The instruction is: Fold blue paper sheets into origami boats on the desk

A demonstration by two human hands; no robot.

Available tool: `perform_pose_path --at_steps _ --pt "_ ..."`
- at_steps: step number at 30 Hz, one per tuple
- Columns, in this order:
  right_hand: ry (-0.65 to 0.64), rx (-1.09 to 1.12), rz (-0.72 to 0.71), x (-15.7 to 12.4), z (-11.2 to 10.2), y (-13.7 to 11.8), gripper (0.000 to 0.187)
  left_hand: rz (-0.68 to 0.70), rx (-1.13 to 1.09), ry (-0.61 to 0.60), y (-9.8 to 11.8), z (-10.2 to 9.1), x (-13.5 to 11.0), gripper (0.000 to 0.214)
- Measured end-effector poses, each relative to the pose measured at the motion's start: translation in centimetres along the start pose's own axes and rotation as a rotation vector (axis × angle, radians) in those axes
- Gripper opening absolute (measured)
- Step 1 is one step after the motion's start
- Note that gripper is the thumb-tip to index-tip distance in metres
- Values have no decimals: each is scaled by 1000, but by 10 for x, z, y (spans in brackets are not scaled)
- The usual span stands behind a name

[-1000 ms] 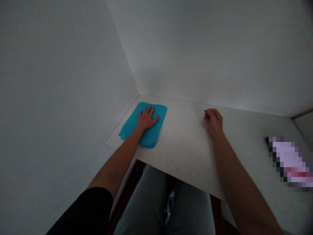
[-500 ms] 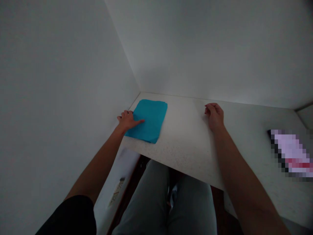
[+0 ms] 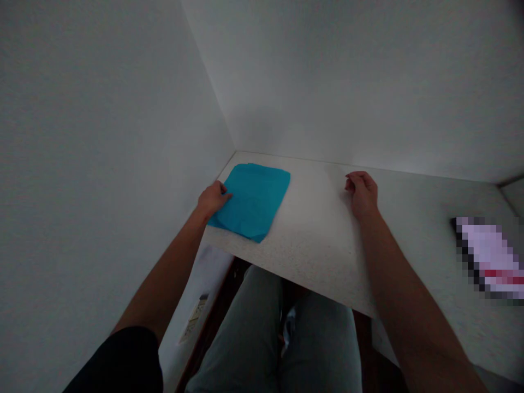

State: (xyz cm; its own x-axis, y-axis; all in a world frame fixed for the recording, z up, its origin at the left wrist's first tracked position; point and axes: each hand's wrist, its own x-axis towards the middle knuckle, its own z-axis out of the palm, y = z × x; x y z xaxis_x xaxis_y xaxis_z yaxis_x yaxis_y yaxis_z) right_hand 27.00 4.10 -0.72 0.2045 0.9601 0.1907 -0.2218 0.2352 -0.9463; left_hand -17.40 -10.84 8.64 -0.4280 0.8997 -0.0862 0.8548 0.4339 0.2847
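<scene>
Thin blue sheets (image 3: 257,202), paper or cloth, lie in a loose pile at the left end of the white table, their edges not quite lined up. My left hand (image 3: 213,198) is at the pile's left edge, thumb and fingers drawn together on the blue sheet there. The fingertips are partly hidden. To the right, apart from the pile, my right hand (image 3: 362,194) rests on the table with its fingers curled in. Nothing shows between them.
The white tabletop (image 3: 311,234) meets a wall at the back and another at the left. A blurred-out pink and black flat object (image 3: 487,254) lies at the far right. My legs (image 3: 319,338) are below the front edge. A wall socket (image 3: 194,319) is at lower left.
My left hand has gone from spread fingers to a closed grip at the left edge. The top blue sheet's upper right side has shifted rightward. My right hand has hardly changed.
</scene>
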Motion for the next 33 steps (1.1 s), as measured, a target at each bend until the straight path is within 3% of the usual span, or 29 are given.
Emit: perform_pose_path --at_steps 2,5,10,13,15,17,21,24,29,33 --pt "-9 -10 -2 -1 0 0 28 79 -141 17 8 -10 0 18" --pt "-6 -7 -1 -1 0 0 30 288 -379 -25 32 -28 -9 20" --pt "14 1 -2 -5 1 -5 39 708 -698 -252 104 -53 -41 31" --pt "7 28 19 -5 -1 -9 47 827 -820 -241 143 -53 -43 28" --pt "-4 84 46 -4 -2 -12 55 848 -898 -188 160 -40 -31 27" --pt "-9 143 76 -3 -3 -12 63 828 -965 -193 168 -14 -10 30" --pt "-6 143 68 -3 -4 -7 66 677 -1080 -317 176 53 31 47" --pt "-27 70 60 -6 -9 -2 64 608 -1032 -426 183 91 46 57" --pt "-107 -88 16 -6 -17 3 55 641 -783 -356 191 116 48 43" --pt "-98 -131 -10 -8 -18 6 53 672 -800 -357 186 121 42 40"
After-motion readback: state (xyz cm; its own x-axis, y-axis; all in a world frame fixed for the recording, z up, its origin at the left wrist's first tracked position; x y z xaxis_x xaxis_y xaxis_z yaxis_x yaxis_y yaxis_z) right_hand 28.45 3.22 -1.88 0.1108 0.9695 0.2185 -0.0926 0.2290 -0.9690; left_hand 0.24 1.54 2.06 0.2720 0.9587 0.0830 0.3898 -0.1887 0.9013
